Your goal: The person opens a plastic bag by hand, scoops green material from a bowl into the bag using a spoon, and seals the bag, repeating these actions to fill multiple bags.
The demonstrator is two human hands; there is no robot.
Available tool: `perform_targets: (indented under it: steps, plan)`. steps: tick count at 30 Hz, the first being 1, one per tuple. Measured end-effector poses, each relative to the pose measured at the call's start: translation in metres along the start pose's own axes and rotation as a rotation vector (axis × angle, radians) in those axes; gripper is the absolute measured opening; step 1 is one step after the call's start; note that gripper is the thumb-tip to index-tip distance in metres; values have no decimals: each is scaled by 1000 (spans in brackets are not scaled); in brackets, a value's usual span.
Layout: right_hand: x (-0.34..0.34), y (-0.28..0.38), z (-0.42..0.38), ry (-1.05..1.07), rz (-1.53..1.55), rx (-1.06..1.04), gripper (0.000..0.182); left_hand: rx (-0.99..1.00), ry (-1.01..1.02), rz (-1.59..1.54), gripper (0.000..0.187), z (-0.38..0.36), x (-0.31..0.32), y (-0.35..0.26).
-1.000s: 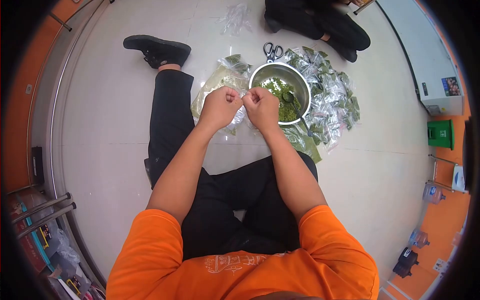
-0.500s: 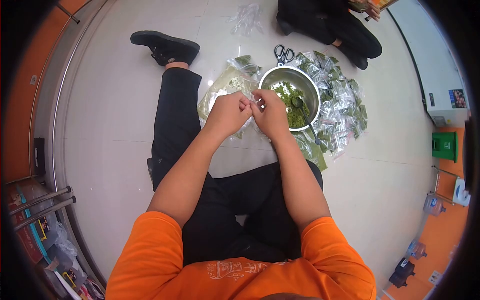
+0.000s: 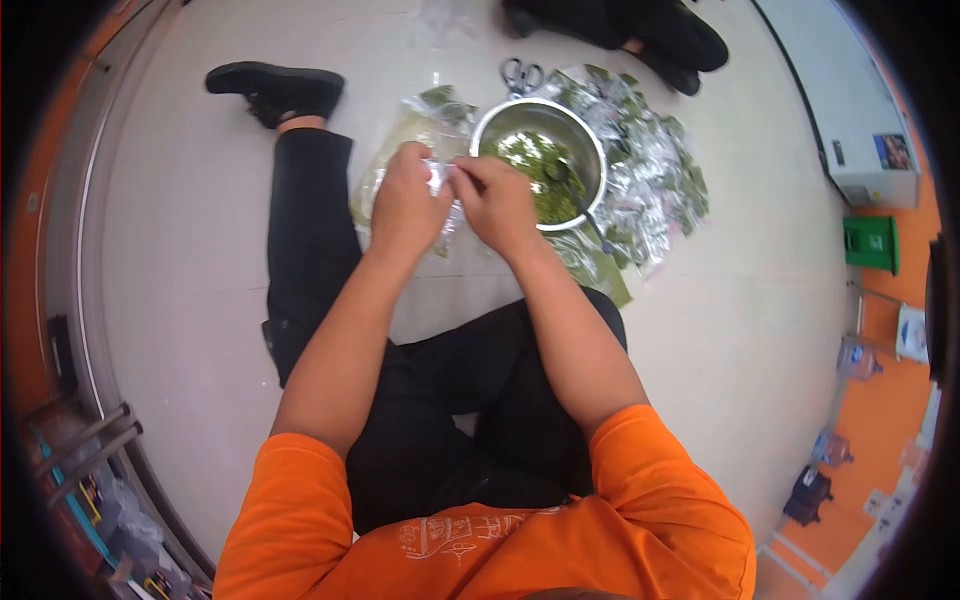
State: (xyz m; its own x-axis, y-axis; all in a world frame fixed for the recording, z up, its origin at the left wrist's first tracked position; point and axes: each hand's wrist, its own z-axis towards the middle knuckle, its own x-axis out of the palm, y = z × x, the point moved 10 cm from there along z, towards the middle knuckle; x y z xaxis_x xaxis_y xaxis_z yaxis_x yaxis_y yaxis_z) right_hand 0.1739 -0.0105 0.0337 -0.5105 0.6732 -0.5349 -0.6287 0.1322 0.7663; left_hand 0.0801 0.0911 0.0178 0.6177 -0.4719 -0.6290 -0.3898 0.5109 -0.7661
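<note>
My left hand (image 3: pixel 408 205) is closed in a pinch on a small piece of clear plastic, perhaps a bag. My right hand (image 3: pixel 495 200) pinches it too, the fingertips of both hands almost meeting. Under and beyond them a large clear bag (image 3: pixel 385 150) with greenish contents lies on the floor. Right of my right hand stands a steel bowl (image 3: pixel 597 165) of chopped green stuff (image 3: pixel 555 205), a dark spoon (image 3: pixel 592 220) leaning on its rim. Black-handled scissors (image 3: pixel 522 75) lie just beyond the bowl.
Many clear bags with green pieces (image 3: pixel 645 170) spread right of the bowl. Another person's dark-clothed legs (image 3: pixel 620 25) are at the top. My outstretched leg (image 3: pixel 310 220) lies at left. A green bin (image 3: pixel 871 243) and water bottles (image 3: pixel 858 358) line the right side.
The view has shifted, so the floor items appear further left and higher. My hands have moved slightly apart, and clear plastic now shows between them.
</note>
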Motion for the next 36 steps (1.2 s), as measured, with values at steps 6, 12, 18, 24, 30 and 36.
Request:
perform_targets:
  steps: [6, 12, 18, 24, 30, 36]
  plan:
    - [-2, -23, 0, -52, -49, 142, 16, -18, -47, -94, 43, 2, 2, 1]
    - [1, -61, -6, -89, 353, 495, 18, 227, -198, 96, 53, -8, -5, -40]
    - [-10, -43, -1, -69, 124, 351, 16, 420, -62, 209, 66, -7, -6, -60]
    - [2, -75, -2, 30, 594, 603, 17, -198, 136, -673, 69, 22, 5, 27]
    - [3, -74, -6, 83, 776, 705, 17, -369, 221, -778, 45, 19, 9, 48]
    - [7, -77, -7, 106, 696, 695, 17, 10, 10, -192, 62, 23, -18, 22]
